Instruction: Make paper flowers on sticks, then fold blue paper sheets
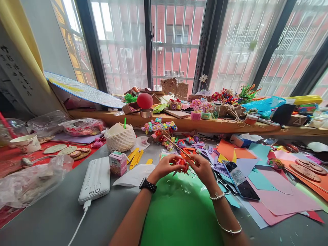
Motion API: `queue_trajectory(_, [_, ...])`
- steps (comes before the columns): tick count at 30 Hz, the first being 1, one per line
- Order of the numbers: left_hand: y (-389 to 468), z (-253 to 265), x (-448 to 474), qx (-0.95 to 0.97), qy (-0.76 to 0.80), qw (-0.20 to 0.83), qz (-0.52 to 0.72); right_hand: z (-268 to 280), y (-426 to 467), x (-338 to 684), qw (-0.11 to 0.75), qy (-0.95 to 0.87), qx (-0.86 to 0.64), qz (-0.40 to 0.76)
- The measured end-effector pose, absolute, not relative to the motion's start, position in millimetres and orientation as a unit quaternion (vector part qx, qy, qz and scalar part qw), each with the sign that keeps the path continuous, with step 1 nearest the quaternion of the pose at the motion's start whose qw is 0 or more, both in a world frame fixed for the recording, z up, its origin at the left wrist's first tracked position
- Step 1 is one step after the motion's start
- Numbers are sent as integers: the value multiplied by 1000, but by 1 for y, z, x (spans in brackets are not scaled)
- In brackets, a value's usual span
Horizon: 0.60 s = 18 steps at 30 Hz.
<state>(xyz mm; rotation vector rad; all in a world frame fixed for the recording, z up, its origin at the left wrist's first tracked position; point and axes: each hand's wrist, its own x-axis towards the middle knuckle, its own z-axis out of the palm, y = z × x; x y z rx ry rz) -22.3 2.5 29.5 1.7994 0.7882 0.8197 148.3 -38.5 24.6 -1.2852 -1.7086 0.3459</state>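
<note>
My left hand (165,168) holds a small red-orange folded paper piece (182,165) between thumb and fingers. Close against it, my right hand (203,169) pinches a thin wooden stick (175,144) that slants up to the left. Whether the stick touches the paper is hard to make out. Below both hands spreads a glossy green surface (179,212). Small scissors (191,172) lie just beneath the fingers, partly covered. Scissors with dark handles (222,183) and a phone (241,181) are to the right of my right wrist.
Coloured paper sheets (282,198) spread over the right side. At left are a white power bank (94,179) with a cable, a small drink carton (118,163), yellow strips (135,159) and a coconut (120,137). Colourful paper flowers (159,127) stand ahead, below a crowded wooden sill (123,119).
</note>
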Motion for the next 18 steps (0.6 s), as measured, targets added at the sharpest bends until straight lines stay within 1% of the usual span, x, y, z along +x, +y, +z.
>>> queue_trajectory(8, [5,26,-22,725,327,515,320,21,-36,144,425,-708,-550,128])
queue_trajectory(12, [6,23,-21,710,336,534,313,18,-37,138,415,-708,-566,76])
queue_trajectory(15, [5,25,-19,707,329,541,316,17,-38,136,419,-697,-580,35])
queue_trajectory(18, [3,26,-18,723,320,509,339,17,-38,137,445,-674,-589,18])
